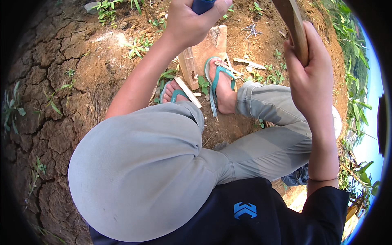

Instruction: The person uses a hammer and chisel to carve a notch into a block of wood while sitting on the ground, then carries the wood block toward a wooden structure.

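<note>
At the top edge, my left hand (188, 23) is wrapped round a blue, round-ended thing (203, 5), most of which lies beyond the picture. My right hand (313, 75), raised at the upper right, grips a brown wooden handle (295, 26); whatever sits at its far end is cut off by the frame. Between and below the hands, a flat wooden board (215, 38) rests on the dirt, partly under my foot in a teal flip-flop (215, 87). Beside it stands a narrower wooden piece (188, 67) with a notch or hole near its lower end.
A small pile of nails (252, 30) lies on the soil past the board. Wood offcuts (250, 63) and a pale strip (188, 92) are scattered round my feet. Cracked earth (53, 122) spreads to the left; green plants (355, 61) line the right side.
</note>
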Tool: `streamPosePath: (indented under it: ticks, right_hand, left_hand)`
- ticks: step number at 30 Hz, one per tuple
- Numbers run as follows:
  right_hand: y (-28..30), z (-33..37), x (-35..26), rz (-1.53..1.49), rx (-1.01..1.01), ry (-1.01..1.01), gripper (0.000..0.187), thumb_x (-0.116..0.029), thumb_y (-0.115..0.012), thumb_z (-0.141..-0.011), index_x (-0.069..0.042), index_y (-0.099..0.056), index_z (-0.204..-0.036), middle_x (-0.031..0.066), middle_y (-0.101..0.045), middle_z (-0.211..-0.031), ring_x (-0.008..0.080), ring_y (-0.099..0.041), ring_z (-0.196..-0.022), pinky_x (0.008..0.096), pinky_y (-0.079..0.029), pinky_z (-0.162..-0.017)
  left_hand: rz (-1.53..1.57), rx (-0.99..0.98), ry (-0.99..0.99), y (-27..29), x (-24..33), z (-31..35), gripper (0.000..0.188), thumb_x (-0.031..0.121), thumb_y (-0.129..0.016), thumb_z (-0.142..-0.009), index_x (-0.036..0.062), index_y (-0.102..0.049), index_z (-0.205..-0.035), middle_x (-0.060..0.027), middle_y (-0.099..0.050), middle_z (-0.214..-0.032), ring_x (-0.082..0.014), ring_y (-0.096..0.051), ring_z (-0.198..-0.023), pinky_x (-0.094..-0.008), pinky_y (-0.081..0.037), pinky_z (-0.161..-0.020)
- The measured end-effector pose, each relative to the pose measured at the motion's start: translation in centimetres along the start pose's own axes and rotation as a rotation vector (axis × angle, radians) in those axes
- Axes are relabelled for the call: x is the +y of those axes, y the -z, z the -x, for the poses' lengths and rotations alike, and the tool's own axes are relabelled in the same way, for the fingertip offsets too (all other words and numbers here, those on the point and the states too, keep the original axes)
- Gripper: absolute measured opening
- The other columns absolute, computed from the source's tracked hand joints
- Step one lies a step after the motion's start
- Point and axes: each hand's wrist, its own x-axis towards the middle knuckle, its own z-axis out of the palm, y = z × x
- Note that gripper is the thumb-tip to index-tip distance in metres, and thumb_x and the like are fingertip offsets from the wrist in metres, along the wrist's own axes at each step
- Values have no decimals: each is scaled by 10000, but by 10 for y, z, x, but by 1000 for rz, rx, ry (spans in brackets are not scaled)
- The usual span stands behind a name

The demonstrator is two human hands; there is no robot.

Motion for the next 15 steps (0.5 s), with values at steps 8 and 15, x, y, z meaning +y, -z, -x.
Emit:
streamPosePath:
  ticks: [8, 15]
  right_hand:
    - [-14, 21, -6, -30, 28, -10, 330, 12, -568, -865, -66, -568, -1186, 246, -635, -848, 485, -646, -838, 493, -509, -696]
    - [-22, 21, 1, -34, 121, 40, 331, -11, -605, -856, -105, -565, -1171, 244, -652, -837, 491, -648, -816, 543, -499, -667]
  left_hand:
    - [-110, 268, -261, -17, -16, -5, 132, 67, -694, -916, 67, -639, -796, 62, -578, -735, -39, -522, -667, -249, -424, -593]
    - [-142, -149, -196, 4, -21, 0, 172, 135, -672, -987, 21, -643, -1113, 44, -638, -869, -71, -569, -771, -266, -492, -707]
